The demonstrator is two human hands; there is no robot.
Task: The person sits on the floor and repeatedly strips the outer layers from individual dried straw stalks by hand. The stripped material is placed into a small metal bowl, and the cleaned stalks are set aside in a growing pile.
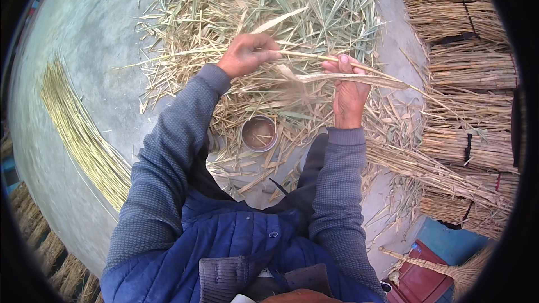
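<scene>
Thin stalk is running between both hands, above the pile of dry leaves at 12 o'clock. Left hand is curling shut around its 9 o'clock end; right hand, fingers up, is pinching it with a dry leaf sheath. Metal bowl is sitting at 6 o'clock of the hands.

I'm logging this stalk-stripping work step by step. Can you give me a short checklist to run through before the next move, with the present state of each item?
1. Left hand gripping the thin stalk: ok.
2. Right hand on the stalk, thumb on top: ok.
3. Dry leaf sheath peeled partly away from the stalk, one end at the right hand: ok.
4. Metal bowl upright amid the husk litter, apart from both hands: ok.
5. Cleaned yellow stalks lying together on the floor at left: ok.
6. Bowl contents: cannot tell.
</scene>
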